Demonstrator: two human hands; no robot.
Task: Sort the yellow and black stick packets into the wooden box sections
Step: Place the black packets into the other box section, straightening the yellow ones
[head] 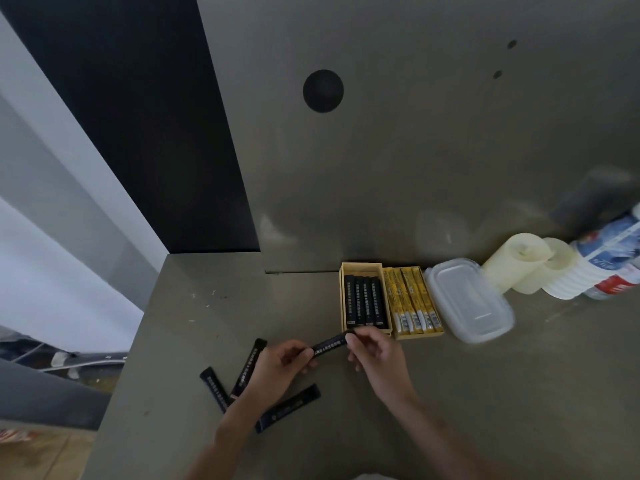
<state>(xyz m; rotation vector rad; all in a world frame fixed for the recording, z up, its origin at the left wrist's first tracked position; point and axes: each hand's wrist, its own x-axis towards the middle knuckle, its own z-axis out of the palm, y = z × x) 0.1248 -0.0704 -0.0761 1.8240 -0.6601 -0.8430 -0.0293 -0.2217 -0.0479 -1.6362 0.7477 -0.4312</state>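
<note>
both hands, left hand (pixel 282 362) and right hand (pixel 375 351), pinch one black packet (pixel 329 345) between them.

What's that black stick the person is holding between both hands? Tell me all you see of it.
The black stick packet is a slim, flat, dark sachet with a row of pale print along it. It is held tilted above the table, the left hand pinching its lower end, the right hand its upper end, just in front of the wooden box.

A pantry-like nook: a steel surface (pixel 519 393), with a food tub (pixel 471 299), cups (pixel 540 268) and bottles (pixel 613 261) beside it.
</note>
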